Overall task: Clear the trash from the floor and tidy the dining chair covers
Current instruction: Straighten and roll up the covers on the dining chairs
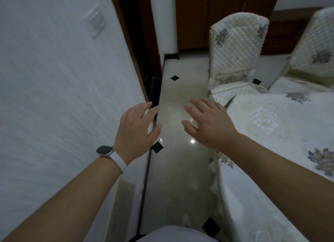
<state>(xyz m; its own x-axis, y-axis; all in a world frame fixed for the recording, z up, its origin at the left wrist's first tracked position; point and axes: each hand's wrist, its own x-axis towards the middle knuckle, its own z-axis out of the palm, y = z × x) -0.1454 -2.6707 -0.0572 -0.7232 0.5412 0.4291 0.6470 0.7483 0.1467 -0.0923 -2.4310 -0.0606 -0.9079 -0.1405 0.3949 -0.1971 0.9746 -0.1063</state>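
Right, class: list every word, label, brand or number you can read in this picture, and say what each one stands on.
No text can be read anywhere.
Watch: screen dark, nothing shown.
Wall switch: blurred, no marking legible.
Chair covers and tablecloth: flower patterns only, no writing.

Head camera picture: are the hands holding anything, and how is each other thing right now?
left hand: open, fingers spread, holding nothing
right hand: open, fingers spread, holding nothing
watch: strapped on the left wrist, screen dark
near chair cover: on its chair, rumpled at the bottom
far chair cover: on its chair, partly out of frame
floral cloth: draped, edge hanging down
cupboard doors: closed
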